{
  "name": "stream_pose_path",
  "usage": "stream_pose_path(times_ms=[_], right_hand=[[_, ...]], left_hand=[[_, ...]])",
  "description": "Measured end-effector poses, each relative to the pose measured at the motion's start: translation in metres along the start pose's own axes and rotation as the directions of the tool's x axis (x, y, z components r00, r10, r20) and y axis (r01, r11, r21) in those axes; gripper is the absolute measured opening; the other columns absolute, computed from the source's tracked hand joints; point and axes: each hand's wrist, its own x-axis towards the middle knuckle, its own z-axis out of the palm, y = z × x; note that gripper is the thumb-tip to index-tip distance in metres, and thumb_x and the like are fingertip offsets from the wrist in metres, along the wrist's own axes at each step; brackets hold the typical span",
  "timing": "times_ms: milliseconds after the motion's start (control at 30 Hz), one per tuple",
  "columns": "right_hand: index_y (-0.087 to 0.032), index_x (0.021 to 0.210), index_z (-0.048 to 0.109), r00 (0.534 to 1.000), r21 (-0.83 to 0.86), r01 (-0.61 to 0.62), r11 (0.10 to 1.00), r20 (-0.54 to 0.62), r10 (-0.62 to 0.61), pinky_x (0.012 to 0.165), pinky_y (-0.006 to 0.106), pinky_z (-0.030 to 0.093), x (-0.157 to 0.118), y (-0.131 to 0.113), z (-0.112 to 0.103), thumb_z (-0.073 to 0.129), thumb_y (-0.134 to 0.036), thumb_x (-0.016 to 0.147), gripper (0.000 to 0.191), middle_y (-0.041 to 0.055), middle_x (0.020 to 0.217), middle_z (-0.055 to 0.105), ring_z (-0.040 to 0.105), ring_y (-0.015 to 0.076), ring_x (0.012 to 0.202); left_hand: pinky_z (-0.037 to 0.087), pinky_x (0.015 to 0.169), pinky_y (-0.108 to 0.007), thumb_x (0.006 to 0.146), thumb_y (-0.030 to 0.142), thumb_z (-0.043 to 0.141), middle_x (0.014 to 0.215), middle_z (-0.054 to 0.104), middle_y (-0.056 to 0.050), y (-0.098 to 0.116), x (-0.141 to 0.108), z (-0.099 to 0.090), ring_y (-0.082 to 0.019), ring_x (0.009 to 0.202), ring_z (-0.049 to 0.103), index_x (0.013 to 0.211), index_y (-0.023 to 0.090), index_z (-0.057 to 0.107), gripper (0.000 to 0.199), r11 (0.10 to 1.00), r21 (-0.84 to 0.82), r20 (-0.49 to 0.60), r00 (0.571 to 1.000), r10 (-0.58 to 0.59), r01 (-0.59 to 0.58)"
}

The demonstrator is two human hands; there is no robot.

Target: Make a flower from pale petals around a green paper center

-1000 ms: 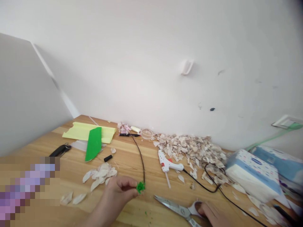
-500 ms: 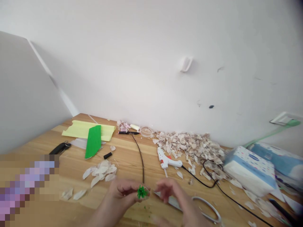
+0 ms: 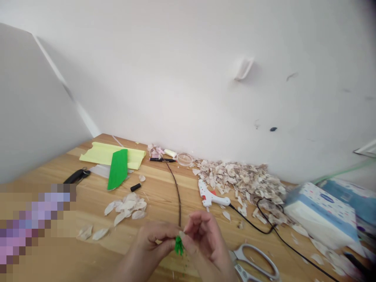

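One green tuft (image 3: 178, 247), fringed and ragged, sits at the near end of one thin, curved brown stem (image 3: 178, 192), above the tabletop (image 3: 161, 196). The left hand (image 3: 155, 243) has its grip closed on the tuft between thumb and fingers. The right hand (image 3: 205, 241) touches it, fingers loosely curled; whether that grip pinches, I cannot tell. Nearby: one pair of metal scissors (image 3: 274, 270), one white plastic glue gun (image 3: 216, 198), two sheets, one smooth green (image 3: 118, 170), one creased yellow (image 3: 98, 154), and countless papery flakes (image 3: 235, 176).
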Motion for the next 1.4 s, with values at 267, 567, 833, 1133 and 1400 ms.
stream_pose_path(times_ms=[267, 567, 833, 1133, 1400], right_hand=[[-0.023, 0.088, 0.048, 0.993, -0.076, -0.07, 0.995, 0.089, 0.076, 0.064, 0.023, 0.046, 0.004, 0.005, -0.014, 0.06, -0.034, 0.081, 0.017, -0.0025, 0.075, 0.053, 0.053, 0.0121, 0.069], [-0.023, 0.088, 0.048, 0.991, -0.08, -0.117, 0.99, 0.06, 0.122, 0.065, 0.022, 0.045, 0.008, 0.01, -0.017, 0.06, -0.035, 0.081, 0.018, -0.003, 0.076, 0.052, 0.052, 0.0115, 0.071], [-0.024, 0.092, 0.047, 0.998, -0.078, -0.024, 0.997, 0.058, 0.029, 0.059, 0.024, 0.04, 0.0, 0.003, -0.007, 0.067, -0.039, 0.07, 0.033, -0.0026, 0.076, 0.055, 0.05, 0.0118, 0.063], [-0.022, 0.093, 0.046, 0.981, -0.088, -0.136, 0.987, 0.125, 0.146, 0.065, 0.026, 0.047, 0.009, 0.01, -0.016, 0.057, -0.034, 0.081, 0.02, -0.0008, 0.079, 0.053, 0.054, 0.0138, 0.072], [-0.021, 0.083, 0.049, 0.988, -0.198, -0.147, 0.969, 0.022, 0.154, 0.053, 0.022, 0.041, 0.024, 0.022, -0.016, 0.057, -0.044, 0.077, 0.026, -0.0026, 0.071, 0.051, 0.052, 0.0123, 0.062]], left_hand=[[0.048, 0.061, -0.021, 0.077, 0.031, 0.062, 0.066, 0.072, -0.005, -0.002, -0.001, 0.002, -0.015, 0.062, 0.065, 0.067, 0.019, 0.073, 0.019, 0.99, -0.118, 0.0, 0.997, -0.081, 0.081], [0.049, 0.063, -0.023, 0.071, 0.033, 0.068, 0.062, 0.071, -0.003, -0.01, 0.0, 0.004, -0.015, 0.06, 0.063, 0.061, 0.018, 0.071, 0.018, 0.949, -0.253, 0.009, 0.981, -0.194, 0.19], [0.046, 0.059, -0.021, 0.066, 0.029, 0.073, 0.059, 0.07, 0.0, -0.01, 0.0, 0.004, -0.013, 0.058, 0.061, 0.057, 0.017, 0.069, 0.016, 0.9, -0.323, 0.025, 0.953, -0.301, 0.292], [0.044, 0.058, -0.019, 0.061, 0.023, 0.074, 0.052, 0.067, 0.003, -0.01, 0.003, 0.007, -0.011, 0.054, 0.057, 0.053, 0.017, 0.069, 0.011, 0.83, -0.373, 0.049, 0.902, -0.429, 0.415], [0.05, 0.063, -0.026, 0.074, 0.035, 0.056, 0.082, 0.073, -0.008, -0.006, 0.0, -0.007, -0.018, 0.071, 0.067, 0.081, 0.015, 0.07, 0.025, 0.852, -0.246, 0.036, 0.883, -0.469, 0.462]])
